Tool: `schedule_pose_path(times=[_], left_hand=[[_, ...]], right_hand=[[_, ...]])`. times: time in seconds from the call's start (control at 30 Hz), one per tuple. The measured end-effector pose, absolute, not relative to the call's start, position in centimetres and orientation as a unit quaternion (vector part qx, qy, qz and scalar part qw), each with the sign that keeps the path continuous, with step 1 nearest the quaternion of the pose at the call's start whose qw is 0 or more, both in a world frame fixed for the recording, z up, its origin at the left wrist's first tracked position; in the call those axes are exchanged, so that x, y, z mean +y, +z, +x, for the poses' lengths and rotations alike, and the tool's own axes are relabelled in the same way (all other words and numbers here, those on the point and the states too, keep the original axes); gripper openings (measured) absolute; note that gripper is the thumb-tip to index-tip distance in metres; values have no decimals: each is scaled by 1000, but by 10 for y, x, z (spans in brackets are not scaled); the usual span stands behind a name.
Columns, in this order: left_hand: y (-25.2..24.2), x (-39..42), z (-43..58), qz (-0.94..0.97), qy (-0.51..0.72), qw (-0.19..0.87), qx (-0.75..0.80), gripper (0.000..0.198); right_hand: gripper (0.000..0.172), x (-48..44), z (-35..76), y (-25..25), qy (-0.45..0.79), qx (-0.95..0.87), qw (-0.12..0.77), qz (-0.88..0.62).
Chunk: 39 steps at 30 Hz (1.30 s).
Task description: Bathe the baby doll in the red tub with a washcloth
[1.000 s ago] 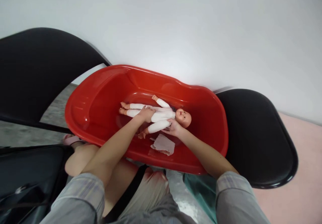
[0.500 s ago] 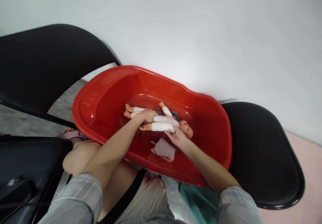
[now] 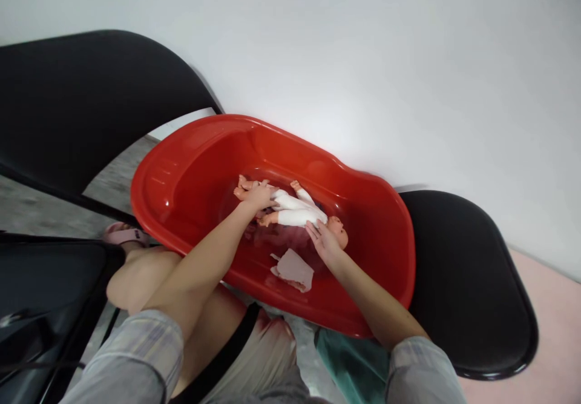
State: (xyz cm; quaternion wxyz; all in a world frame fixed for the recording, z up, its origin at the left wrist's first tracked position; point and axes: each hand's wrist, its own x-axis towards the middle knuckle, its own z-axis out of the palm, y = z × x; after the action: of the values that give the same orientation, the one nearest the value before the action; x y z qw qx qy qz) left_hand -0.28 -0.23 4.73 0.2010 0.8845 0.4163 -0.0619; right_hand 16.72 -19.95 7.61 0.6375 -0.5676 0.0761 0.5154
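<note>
My left hand [image 3: 260,197] holds the baby doll [image 3: 297,217] around its legs, while my right hand [image 3: 325,242], loosely open, touches it near the shoulder. The doll lies in the red baby bathtub [image 3: 157,177], near a pale scrap [image 3: 294,269].

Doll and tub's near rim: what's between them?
Head view: a pale scrap lies between the doll and near rim, a forearm on either side.

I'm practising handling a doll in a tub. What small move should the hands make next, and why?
I'd perhaps slide the right hand under the head of the doll: that hand is at its upper body, no visible finger cradles the head, and the left hand is at its legs.
</note>
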Motion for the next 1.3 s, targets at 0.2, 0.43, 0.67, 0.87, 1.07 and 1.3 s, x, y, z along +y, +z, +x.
schedule_pose_path(times=[0.2, 0.43, 0.67, 0.87, 1.07, 1.3], left_hand=[[41, -1, -9, 873, -50, 273, 402, 65], [55, -10, 5, 896, -26, 209, 390, 50], [52, -15, 8, 892, -14, 179, 416, 49], [46, -15, 6, 892, -15, 177, 417, 53], [52, -16, 10, 879, -18, 194, 436, 47], [67, -18, 13, 870, -30, 218, 442, 48]], right_hand=[[56, -196, 178, 63, 434, -20, 670, -602], [72, -192, 197, 69, 342, -224, 583, -703], [41, -194, 219, 70, 232, -308, 498, -777], [44, -194, 221, 64, 300, -317, 484, -758], [26, -192, 221, 66, 323, -321, 438, -775], [10, -194, 229, 73, 240, -372, 381, -812]])
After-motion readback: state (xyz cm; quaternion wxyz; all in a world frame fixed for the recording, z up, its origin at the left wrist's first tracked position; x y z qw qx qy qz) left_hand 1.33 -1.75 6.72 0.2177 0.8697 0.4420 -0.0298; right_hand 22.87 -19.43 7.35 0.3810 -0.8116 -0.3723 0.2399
